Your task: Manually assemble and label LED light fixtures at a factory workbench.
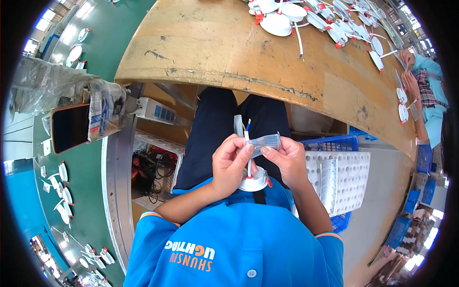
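Observation:
Just in front of my body, a round white downlight (pixel 254 183) with red clips rests against my blue shirt. Its white cable (pixel 249 168) rises between my hands and ends in bare-tipped blue and brown wires (pixel 248 126). My left hand (pixel 226 165) is closed, pinching the cable and one part of a greyish printed label strip (pixel 266 141). The strip's other end is pinched between thumb and fingers of my right hand (pixel 290 161). The strip crosses the cable, with one piece standing up beside the wires. Whether it sticks to the cable I cannot tell.
Many white downlights (pixel 277 24) lie piled on the worn wooden table (pixel 215 52). At left are a phone (pixel 69 128), a power strip (pixel 157 111) and a green conveyor (pixel 86 191). A perforated white tray (pixel 351 182) stands at right. A co-worker's hands (pixel 409 79) are at far right.

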`<act>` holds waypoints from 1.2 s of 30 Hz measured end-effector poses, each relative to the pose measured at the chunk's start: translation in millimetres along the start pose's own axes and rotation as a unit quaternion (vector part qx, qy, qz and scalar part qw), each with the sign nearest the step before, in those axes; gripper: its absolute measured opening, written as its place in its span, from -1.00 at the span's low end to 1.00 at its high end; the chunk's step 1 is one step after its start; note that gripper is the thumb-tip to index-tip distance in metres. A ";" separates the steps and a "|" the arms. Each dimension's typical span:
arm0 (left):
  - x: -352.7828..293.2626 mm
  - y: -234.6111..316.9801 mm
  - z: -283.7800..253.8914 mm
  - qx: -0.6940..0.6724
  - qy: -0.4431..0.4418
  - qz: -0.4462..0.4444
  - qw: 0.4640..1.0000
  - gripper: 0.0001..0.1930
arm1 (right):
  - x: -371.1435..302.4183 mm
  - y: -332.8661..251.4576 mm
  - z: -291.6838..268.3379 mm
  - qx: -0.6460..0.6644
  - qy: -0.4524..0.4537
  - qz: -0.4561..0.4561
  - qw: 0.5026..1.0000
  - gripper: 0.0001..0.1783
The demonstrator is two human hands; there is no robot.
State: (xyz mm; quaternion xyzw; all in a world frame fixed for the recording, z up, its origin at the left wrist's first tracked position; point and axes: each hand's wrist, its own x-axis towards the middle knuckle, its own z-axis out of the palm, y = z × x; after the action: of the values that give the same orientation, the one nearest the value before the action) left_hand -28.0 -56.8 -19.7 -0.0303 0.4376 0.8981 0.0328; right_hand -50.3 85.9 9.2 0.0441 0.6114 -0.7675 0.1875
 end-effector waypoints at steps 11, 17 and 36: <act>3.1 18.3 3.7 0.033 -0.080 0.063 0.994 -0.82 | 5.0 -21.0 -7.1 -0.049 -0.007 -0.069 0.996 -0.87; 20.6 50.3 2.4 0.297 -0.103 0.272 0.910 -0.82 | 22.5 -37.1 4.3 0.028 0.098 -0.126 0.987 -0.75; 123.4 57.5 -2.7 0.508 -0.134 0.551 0.648 -0.77 | 80.1 -90.4 13.3 -0.175 0.139 -0.251 0.942 -0.76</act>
State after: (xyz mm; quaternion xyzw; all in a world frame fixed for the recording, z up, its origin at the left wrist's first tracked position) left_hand -155.8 -90.2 13.5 0.3584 0.7521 0.3820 -0.3999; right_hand -153.2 70.9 72.0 -0.0375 0.7474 -0.6568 -0.0932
